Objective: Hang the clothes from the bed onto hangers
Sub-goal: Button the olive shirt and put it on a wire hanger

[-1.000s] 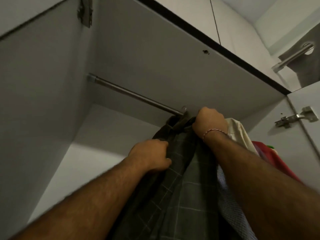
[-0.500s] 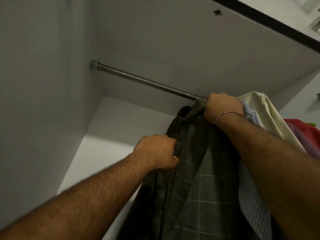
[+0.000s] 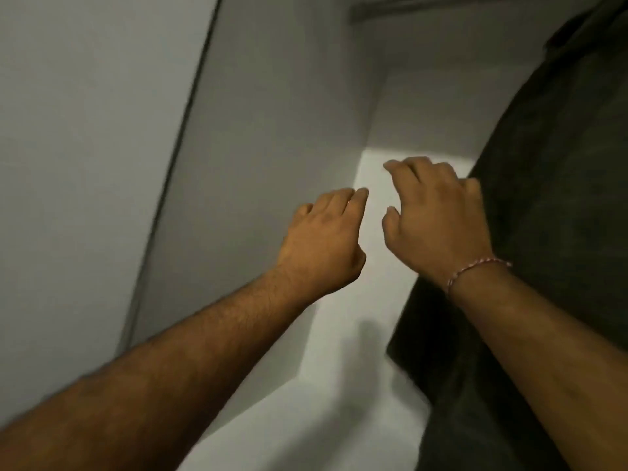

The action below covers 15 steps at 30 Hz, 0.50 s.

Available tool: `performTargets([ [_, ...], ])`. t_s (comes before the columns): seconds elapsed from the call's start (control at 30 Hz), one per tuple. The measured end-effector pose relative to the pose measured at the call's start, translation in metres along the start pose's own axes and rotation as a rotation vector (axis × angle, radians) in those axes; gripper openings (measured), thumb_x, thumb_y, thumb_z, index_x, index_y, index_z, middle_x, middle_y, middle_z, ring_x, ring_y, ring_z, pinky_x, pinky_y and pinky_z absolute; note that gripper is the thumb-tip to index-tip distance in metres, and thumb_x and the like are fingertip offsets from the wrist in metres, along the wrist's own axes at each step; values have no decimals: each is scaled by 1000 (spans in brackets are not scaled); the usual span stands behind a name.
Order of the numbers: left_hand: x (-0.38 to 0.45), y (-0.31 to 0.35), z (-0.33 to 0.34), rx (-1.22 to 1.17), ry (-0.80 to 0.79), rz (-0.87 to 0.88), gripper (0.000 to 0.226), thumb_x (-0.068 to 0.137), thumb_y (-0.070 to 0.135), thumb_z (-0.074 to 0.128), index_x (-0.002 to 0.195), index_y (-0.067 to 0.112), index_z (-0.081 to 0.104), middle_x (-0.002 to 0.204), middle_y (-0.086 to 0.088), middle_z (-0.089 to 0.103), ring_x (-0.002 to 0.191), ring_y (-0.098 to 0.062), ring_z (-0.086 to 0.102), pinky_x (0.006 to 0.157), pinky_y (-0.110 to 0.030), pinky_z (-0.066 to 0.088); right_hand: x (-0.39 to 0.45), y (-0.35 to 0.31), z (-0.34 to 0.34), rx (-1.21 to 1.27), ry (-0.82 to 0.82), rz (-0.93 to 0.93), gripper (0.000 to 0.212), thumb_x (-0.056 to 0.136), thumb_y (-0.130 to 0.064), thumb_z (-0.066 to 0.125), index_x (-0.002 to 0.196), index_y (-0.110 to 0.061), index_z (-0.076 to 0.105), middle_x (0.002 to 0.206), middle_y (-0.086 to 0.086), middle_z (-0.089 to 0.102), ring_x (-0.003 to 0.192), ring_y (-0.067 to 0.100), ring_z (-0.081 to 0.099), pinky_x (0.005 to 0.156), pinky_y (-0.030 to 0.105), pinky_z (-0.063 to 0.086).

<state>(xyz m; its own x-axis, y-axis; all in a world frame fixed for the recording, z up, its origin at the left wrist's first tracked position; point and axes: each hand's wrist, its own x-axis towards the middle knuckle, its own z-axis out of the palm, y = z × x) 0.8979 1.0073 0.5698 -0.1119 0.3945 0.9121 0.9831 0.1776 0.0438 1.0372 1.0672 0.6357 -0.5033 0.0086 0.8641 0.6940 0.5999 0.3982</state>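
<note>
Wardrobe rod [image 3: 377, 10] at top edge, blurred — dark shirt [image 3: 560, 164] hangs below it, right side of wardrobe interior.

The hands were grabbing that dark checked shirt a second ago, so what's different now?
Both hands have let go. The left hand, which gripped the dark green checked shirt lower down, now hangs free with loose fingers. The right hand, which was up by the metal wardrobe rod, has dropped and opened beside the shirt. The view has also tipped downward. The shirt stays hanging inside the grey wardrobe.
</note>
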Motion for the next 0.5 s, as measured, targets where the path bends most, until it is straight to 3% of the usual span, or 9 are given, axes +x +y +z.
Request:
performTargets([
  [0.27, -269, -93, -102, 256, -130, -278, 89, 77, 21, 72, 158, 13, 36, 161, -5, 40, 149, -23, 35, 114, -43, 37, -146, -235, 22, 639, -210, -122, 69, 82, -26, 68, 147, -21, 46, 143, 2, 54, 123, 27, 55, 91, 46, 44],
  [0.5, -475, -157, -224, 381, -202, -589, 83, 87, 25, 71, 160, 17, 32, 166, 0, 33, 154, -16, 28, 122, -40, 31, -243, -458, -59, 1027, -267, -420, 55, 93, -34, 38, 144, -20, 51, 145, 1, 56, 128, 22, 56, 98, 43, 45],
])
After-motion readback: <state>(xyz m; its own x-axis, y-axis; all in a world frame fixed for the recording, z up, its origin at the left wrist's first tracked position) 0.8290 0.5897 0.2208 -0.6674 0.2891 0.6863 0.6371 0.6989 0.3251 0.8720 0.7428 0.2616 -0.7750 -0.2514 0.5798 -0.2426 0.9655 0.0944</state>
